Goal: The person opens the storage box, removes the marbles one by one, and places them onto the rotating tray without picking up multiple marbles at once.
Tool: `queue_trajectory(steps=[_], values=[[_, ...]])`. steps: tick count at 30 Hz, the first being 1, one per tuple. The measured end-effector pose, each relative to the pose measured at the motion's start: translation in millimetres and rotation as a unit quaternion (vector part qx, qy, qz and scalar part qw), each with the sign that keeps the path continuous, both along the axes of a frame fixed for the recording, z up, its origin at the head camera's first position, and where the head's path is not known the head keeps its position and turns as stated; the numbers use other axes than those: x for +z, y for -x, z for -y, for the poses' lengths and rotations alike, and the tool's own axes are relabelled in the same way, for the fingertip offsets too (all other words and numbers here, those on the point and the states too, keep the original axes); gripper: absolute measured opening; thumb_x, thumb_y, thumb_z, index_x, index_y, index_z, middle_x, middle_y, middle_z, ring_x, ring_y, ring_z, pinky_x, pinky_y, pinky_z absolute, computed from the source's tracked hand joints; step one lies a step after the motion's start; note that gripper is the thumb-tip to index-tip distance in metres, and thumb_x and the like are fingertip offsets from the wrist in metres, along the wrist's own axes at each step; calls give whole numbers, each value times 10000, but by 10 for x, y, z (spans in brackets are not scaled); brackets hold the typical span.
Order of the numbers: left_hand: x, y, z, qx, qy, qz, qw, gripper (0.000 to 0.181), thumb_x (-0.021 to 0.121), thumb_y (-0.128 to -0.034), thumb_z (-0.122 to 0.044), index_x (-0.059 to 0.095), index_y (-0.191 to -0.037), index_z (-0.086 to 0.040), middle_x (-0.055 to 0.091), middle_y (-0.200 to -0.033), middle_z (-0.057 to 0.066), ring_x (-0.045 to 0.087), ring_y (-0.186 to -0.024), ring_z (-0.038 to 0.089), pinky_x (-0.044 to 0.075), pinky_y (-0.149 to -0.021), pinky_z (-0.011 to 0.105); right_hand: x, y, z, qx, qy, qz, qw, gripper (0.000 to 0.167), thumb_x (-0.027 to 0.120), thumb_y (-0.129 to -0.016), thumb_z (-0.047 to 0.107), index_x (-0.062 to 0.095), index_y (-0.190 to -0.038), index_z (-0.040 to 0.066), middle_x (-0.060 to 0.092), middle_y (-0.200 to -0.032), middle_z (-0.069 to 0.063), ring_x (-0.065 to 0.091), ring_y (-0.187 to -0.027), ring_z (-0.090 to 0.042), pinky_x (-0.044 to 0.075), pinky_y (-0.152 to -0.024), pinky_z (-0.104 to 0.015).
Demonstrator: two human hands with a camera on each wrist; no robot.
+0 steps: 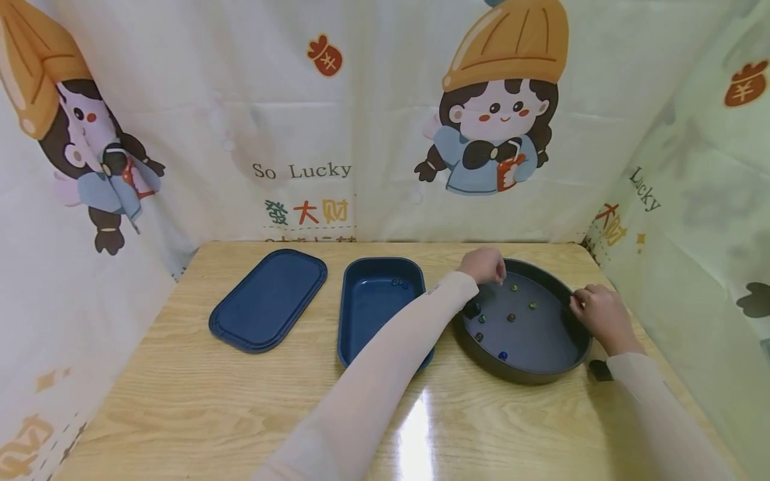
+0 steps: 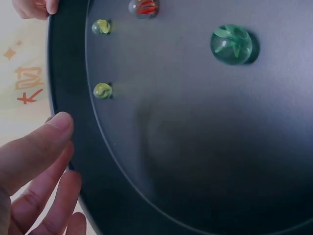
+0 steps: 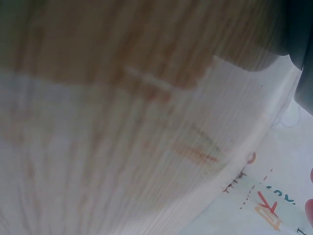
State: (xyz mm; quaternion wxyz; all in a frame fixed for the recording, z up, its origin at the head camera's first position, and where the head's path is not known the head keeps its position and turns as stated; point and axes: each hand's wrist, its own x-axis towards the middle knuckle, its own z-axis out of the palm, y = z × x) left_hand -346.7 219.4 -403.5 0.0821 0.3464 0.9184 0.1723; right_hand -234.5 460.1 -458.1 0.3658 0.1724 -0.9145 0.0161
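Observation:
A round dark pan (image 1: 547, 361) stands on the right of the table with several glass marbles scattered on its floor, among them a blue marble (image 1: 502, 355). My left hand (image 1: 483, 265) is over the pan's far left rim. In the left wrist view its thumb (image 2: 58, 125) and fingers are loosely bent beside the rim, with nothing visible between them. A green-leafed marble (image 2: 232, 45) and a red-streaked marble (image 2: 145, 7) show there too. My right hand (image 1: 601, 317) grips the pan's right rim; the right wrist view catches only its fingertips at the edge.
Left of the pan is a dark blue rectangular box (image 1: 351, 310), partly behind my left sleeve, with several marbles at its far end. Farther left lies a flat blue lid (image 1: 267, 300). Printed cloth (image 1: 385, 120) surrounds the wooden table (image 1: 180, 401) at the back and sides.

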Motion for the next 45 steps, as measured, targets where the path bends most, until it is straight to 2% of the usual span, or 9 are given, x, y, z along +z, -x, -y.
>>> queue_trajectory(steps=[6,11,14,21,27,35,39,45], values=[[-90,27,-16,-320,80,150,9993,101,754,-789,-177,757,-859,-249,711,-913,-139,615,-816,13,491,-675,175,-23,7,-29,-47,6,46,10000,73,662,-661,-9,619,-628,-59,525,-550,-136,483,-499,-305,408,-485,-471],[-199,81,-30,-447,164,395,9981,122,761,-774,-131,758,-829,-240,713,-896,-132,615,-793,12,486,-652,171,-37,18,-19,-71,0,71,9999,86,654,-674,2,619,-633,-65,528,-555,-143,487,-504,-308,411,-481,-462],[-220,63,-36,-502,232,496,9972,129,757,-776,-118,755,-836,-232,709,-908,-125,616,-802,19,489,-653,172,-35,26,-24,-73,-7,38,10000,87,654,-675,1,618,-627,-63,526,-551,-143,482,-497,-305,408,-472,-459],[-242,-8,-49,-753,404,496,9951,138,756,-775,-103,757,-837,-227,711,-927,-118,628,-819,29,499,-665,173,-30,35,-31,-59,-3,-15,10000,97,655,-674,3,603,-609,-45,512,-542,-132,470,-487,-300,400,-460,-454],[-287,-30,-47,-693,569,474,9948,148,746,-785,-105,748,-826,-247,707,-950,-136,627,-825,31,498,-661,177,-43,24,-22,-53,3,18,10000,96,653,-672,2,603,-608,-48,507,-541,-129,464,-485,-297,392,-460,-452],[-276,-64,-5,-532,681,508,9950,169,746,-781,-80,750,-829,-241,705,-949,-133,621,-801,38,495,-642,181,-49,7,11,-50,18,93,9999,89,670,-659,-13,604,-608,-45,511,-544,-119,467,-490,-282,398,-471,-442],[-273,-34,-15,-553,633,499,9952,159,762,-766,-94,753,-824,-241,707,-945,-131,622,-804,38,497,-637,183,-31,6,21,-54,5,67,10000,85,674,-655,-19,607,-608,-42,509,-541,-116,465,-486,-280,397,-471,-444],[-226,33,-31,-584,566,311,9962,175,787,-731,-104,753,-825,-248,704,-916,-142,611,-797,31,499,-630,211,-13,-3,7,-55,-9,2,10000,86,672,-650,-26,601,-605,-40,500,-536,-118,459,-481,-283,393,-464,-450]])
